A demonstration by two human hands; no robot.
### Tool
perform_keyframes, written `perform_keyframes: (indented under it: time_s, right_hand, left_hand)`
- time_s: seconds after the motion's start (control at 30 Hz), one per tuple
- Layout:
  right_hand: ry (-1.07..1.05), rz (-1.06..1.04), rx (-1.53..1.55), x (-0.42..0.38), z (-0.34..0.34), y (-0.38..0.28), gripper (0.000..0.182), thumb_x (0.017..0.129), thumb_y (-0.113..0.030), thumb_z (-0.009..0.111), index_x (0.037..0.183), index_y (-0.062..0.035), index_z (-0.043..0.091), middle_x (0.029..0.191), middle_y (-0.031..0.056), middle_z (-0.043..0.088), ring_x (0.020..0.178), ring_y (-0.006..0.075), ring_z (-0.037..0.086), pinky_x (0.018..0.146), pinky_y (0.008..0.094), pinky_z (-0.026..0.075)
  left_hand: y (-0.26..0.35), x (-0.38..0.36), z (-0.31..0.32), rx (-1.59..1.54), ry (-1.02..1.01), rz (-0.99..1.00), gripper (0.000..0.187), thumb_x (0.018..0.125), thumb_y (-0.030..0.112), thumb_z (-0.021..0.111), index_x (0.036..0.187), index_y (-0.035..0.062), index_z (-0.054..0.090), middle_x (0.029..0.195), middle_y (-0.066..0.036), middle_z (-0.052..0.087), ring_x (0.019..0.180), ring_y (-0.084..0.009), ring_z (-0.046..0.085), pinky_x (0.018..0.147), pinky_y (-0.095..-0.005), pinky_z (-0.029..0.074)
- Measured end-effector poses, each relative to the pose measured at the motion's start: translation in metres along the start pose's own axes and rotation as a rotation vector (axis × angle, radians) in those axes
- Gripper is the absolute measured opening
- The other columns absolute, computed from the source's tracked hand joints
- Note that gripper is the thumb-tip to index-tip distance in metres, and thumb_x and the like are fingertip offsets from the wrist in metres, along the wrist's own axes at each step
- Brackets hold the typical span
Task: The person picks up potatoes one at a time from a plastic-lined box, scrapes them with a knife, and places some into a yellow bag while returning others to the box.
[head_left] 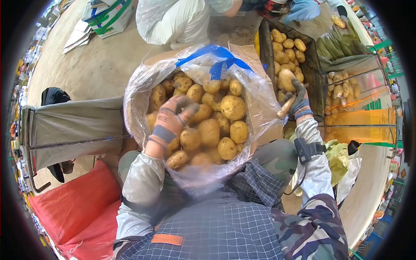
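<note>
A clear plastic bag [135, 102] with blue tape [216, 53] stands open between the person's knees, filled with potatoes [233, 107]. Over its left part is my left hand [175, 113] in a worn glove, palm down, its fingers bent and apart just above the potatoes, slightly blurred, with nothing visibly held. My right hand [298, 100], in a grey-blue glove, is at the near part of a dark crate, its fingers around a potato [286, 80]. A long tan thing [284, 108] lies against that hand; I cannot make out what it is.
The dark crate [318, 82] of potatoes stands right of the bag. A person in light trousers [186, 21] crouches beyond the bag. Red sacks [78, 203] lie at the lower left, and a cloth-covered frame [78, 130] stands at the left. An orange crate [359, 125] is at the right.
</note>
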State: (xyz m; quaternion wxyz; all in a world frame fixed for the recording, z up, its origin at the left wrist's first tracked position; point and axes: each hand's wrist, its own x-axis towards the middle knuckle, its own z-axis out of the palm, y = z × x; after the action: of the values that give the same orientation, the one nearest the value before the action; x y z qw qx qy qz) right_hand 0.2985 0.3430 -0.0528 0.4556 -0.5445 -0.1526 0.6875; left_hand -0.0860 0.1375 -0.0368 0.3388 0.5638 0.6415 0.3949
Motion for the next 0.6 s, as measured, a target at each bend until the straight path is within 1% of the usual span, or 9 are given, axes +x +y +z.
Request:
perform_keyframes:
  time_s: [0.07, 0.1, 0.17, 0.2, 0.27, 0.3, 0.4, 0.43, 0.6]
  right_hand:
    - [0.143, 0.077, -0.006, 0.065, -0.075, 0.016, 0.036, 0.084, -0.039, 0.074, 0.107, -0.0152, 0.062, 0.072, 0.0055, 0.061, 0.048, 0.0177, 0.050, 0.045, 0.0343, 0.045]
    - [0.202, 0.099, 0.057, 0.066, -0.081, 0.020, 0.032, 0.084, -0.038, 0.073, 0.102, -0.0141, 0.061, 0.072, 0.0046, 0.058, 0.050, 0.0185, 0.050, 0.047, 0.0345, 0.045]
    - [0.317, 0.144, 0.198, 0.073, -0.098, 0.032, 0.027, 0.085, -0.035, 0.071, 0.093, -0.0118, 0.059, 0.072, 0.0027, 0.053, 0.053, 0.0200, 0.049, 0.051, 0.0350, 0.045]
    - [0.257, 0.143, 0.203, 0.084, -0.109, 0.039, 0.027, 0.086, -0.037, 0.069, 0.093, -0.0120, 0.060, 0.067, 0.0026, 0.051, 0.053, 0.0198, 0.049, 0.050, 0.0346, 0.044]
    - [0.149, 0.135, 0.214, 0.124, -0.153, 0.056, 0.028, 0.090, -0.040, 0.066, 0.093, -0.0125, 0.061, 0.057, 0.0026, 0.048, 0.053, 0.0194, 0.050, 0.050, 0.0338, 0.043]
    - [0.148, 0.033, 0.226, 0.133, -0.157, 0.061, 0.022, 0.093, -0.032, 0.060, 0.092, -0.0105, 0.062, 0.064, 0.0043, 0.055, 0.055, 0.0192, 0.051, 0.053, 0.0337, 0.046]
    - [-0.005, -0.279, -0.106, 0.109, -0.124, 0.050, 0.019, 0.094, -0.026, 0.058, 0.097, -0.0086, 0.064, 0.078, 0.0063, 0.063, 0.056, 0.0188, 0.052, 0.054, 0.0340, 0.047]
    - [0.076, -0.203, -0.047, 0.086, -0.096, 0.037, 0.021, 0.095, -0.024, 0.058, 0.106, -0.0077, 0.066, 0.090, 0.0077, 0.067, 0.056, 0.0166, 0.052, 0.053, 0.0339, 0.048]
    - [-0.109, -0.066, 0.005, 0.000, -0.015, -0.007, 0.028, 0.093, -0.024, 0.065, 0.113, -0.0052, 0.065, 0.091, 0.0073, 0.067, 0.060, 0.0113, 0.056, 0.052, 0.0271, 0.048]
  left_hand:
    - [0.014, -0.002, 0.012, 0.327, -0.116, 0.008, 0.038, 0.083, 0.031, 0.075, 0.111, 0.0043, 0.069, 0.115, -0.014, 0.068, 0.107, -0.0334, 0.064, 0.093, -0.0399, 0.052]
    - [0.005, -0.002, 0.021, 0.384, -0.145, 0.027, 0.041, 0.081, 0.030, 0.075, 0.114, 0.0066, 0.068, 0.127, -0.018, 0.062, 0.119, -0.0389, 0.056, 0.101, -0.0438, 0.047]
    - [-0.004, -0.003, 0.031, 0.479, -0.095, 0.045, 0.042, 0.082, 0.028, 0.074, 0.118, 0.0084, 0.067, 0.127, -0.018, 0.061, 0.121, -0.0378, 0.055, 0.102, -0.0436, 0.047]
    - [-0.007, -0.002, 0.034, 0.524, -0.075, 0.058, 0.042, 0.082, 0.027, 0.074, 0.119, 0.0093, 0.067, 0.128, -0.019, 0.061, 0.121, -0.0373, 0.055, 0.102, -0.0435, 0.046]
    - [-0.007, 0.005, 0.032, 0.607, -0.229, -0.132, 0.053, 0.081, 0.025, 0.075, 0.131, 0.0146, 0.060, 0.134, -0.018, 0.057, 0.123, -0.0370, 0.054, 0.104, -0.0435, 0.046]
    - [-0.007, 0.007, 0.033, 0.654, -0.314, -0.178, 0.057, 0.080, 0.025, 0.075, 0.133, 0.0158, 0.058, 0.136, -0.019, 0.055, 0.124, -0.0370, 0.054, 0.104, -0.0437, 0.046]
    - [0.002, 0.015, 0.048, 0.819, -0.436, -0.263, 0.068, 0.078, 0.026, 0.077, 0.141, 0.0201, 0.051, 0.140, -0.020, 0.051, 0.122, -0.0375, 0.056, 0.102, -0.0444, 0.048]
    - [0.006, 0.021, 0.055, 0.880, -0.440, -0.274, 0.069, 0.078, 0.027, 0.077, 0.142, 0.0204, 0.050, 0.140, -0.021, 0.051, 0.122, -0.0378, 0.056, 0.101, -0.0446, 0.048]
    - [-0.002, 0.035, 0.054, 0.988, -0.555, -0.211, 0.074, 0.078, 0.027, 0.076, 0.145, 0.0186, 0.045, 0.137, -0.017, 0.053, 0.119, -0.0356, 0.059, 0.096, -0.0436, 0.051]
